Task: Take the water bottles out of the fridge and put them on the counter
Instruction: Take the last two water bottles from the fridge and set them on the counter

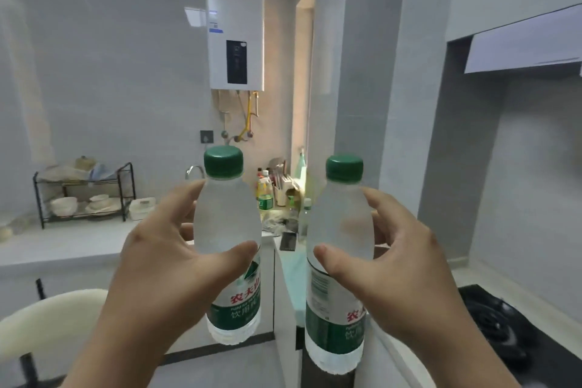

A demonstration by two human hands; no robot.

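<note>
I hold two clear water bottles with green caps and green-and-white labels upright in the air in front of me. My left hand grips the left bottle around its upper body, thumb in front. My right hand grips the right bottle the same way. Both bottles look fogged. The light counter runs along the far wall at the left and turns toward me at the right. The fridge is not in view.
A black dish rack with bowls stands on the counter at left, a faucet behind the left bottle. Sauce bottles and utensils crowd the corner. A black gas hob lies at the lower right, a pale chair back at the lower left.
</note>
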